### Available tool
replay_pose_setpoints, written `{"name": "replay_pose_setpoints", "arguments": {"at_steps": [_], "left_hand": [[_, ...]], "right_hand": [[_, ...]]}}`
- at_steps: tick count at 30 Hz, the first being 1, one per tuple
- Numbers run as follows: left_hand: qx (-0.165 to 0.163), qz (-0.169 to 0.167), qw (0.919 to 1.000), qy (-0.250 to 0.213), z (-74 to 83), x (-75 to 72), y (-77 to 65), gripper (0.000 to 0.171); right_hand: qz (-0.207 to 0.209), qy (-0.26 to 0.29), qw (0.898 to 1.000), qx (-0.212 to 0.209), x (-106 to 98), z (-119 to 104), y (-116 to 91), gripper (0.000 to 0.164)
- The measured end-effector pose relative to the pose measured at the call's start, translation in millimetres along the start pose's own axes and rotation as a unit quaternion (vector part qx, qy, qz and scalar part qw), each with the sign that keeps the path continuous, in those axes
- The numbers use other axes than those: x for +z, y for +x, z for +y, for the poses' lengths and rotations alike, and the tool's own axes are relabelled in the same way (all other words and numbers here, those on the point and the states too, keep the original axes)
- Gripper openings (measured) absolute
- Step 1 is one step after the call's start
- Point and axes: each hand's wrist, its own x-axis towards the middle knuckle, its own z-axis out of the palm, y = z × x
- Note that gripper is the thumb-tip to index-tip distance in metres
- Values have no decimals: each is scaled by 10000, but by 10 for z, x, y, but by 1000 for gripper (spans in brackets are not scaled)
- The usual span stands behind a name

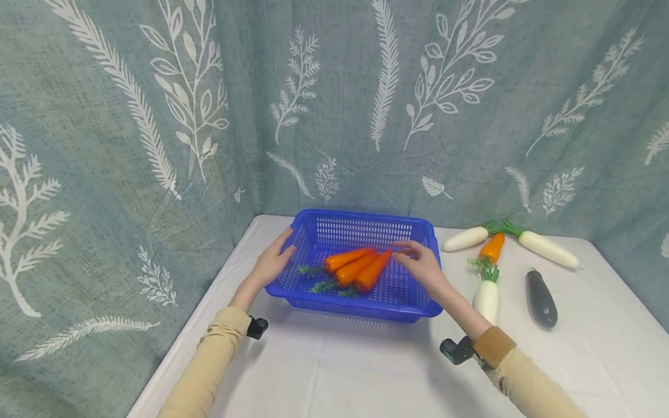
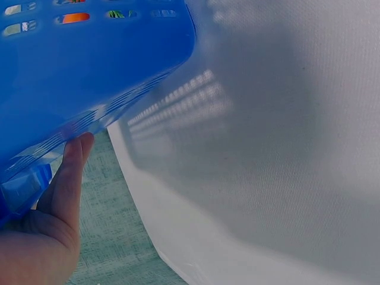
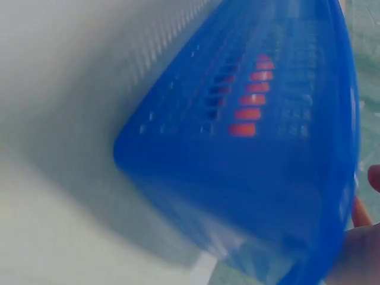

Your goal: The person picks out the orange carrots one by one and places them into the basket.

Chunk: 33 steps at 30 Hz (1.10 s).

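Note:
A blue plastic basket (image 1: pixel 355 316) stands on the white table with several orange carrots (image 1: pixel 351 270) lying inside, green tops to the left. My left hand (image 1: pixel 273 260) holds the basket's left rim. Its thumb lies over the edge, and its fingers (image 2: pixel 70 172) stretch along the outer wall in the left wrist view. Over the right part of the basket is my right hand (image 1: pixel 422 268), its fingers loosely bent beside the tip of the nearest carrot. In the right wrist view only part of that hand (image 3: pixel 359 246) shows past the rim, with thumb and finger apart.
Right of the basket lie two white radishes (image 1: pixel 549 248) at the back, a short carrot (image 1: pixel 492 248), another white radish (image 1: pixel 486 299) partly behind the right forearm, and a dark eggplant (image 1: pixel 540 299). A green patterned curtain (image 1: pixel 345 116) hangs behind and at both sides.

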Motion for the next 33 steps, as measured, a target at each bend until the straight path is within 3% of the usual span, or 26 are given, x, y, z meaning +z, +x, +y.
{"name": "replay_pose_setpoints", "arguments": {"at_steps": [4,9,14,19,23,28,33], "left_hand": [[2,-5,10000,20,2,-8,-1,53],[4,6,10000,36,8,-11,-6,53],[18,3,10000,10,11,-9,-4,53],[49,-6,10000,0,9,-15,-3,53],[56,-5,10000,13,8,-13,-5,53],[34,-13,10000,35,8,-17,-14,53],[24,-10,10000,20,8,-18,-21,53]], "right_hand": [[75,52,9999,-61,-175,-32,-23,40],[457,193,9987,126,-398,-35,-38,43],[786,302,9957,374,-646,57,-30,45],[1029,368,9899,903,-851,239,-5,52],[949,526,9837,1436,-950,420,-28,59],[515,736,9753,2018,-956,576,-93,63],[85,489,9738,2217,-905,646,-132,63]]}}
